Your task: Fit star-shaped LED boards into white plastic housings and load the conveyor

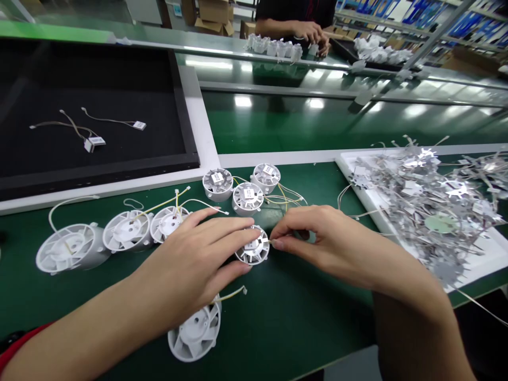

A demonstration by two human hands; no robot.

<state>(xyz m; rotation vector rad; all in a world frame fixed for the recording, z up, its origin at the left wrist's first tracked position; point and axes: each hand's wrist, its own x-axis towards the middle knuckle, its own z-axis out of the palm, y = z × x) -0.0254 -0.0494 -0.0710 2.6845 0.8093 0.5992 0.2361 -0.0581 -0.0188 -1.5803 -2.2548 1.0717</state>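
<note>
A round white fan housing (257,257) with a metal spoked plate and a white label on top sits on the green bench. My left hand (198,248) reaches over it from the left, fingers on its top edge and thumb against its near side. At the housing's right side my right hand (317,233) pinches a short thin wire (267,242) between thumb and index finger. Just behind are three similar fans with plates, among them a labelled fan (248,198). Left of my left hand stands a row of fans without plates, including a white fan (71,247). Another fan (195,333) lies below my left wrist.
A white tray (488,254) at right is heaped with metal plates and wires. At left, a black tray (130,69) holds several small wired boards (94,142). Across the line, another person's hands (311,34) work beside a row of white parts (273,48).
</note>
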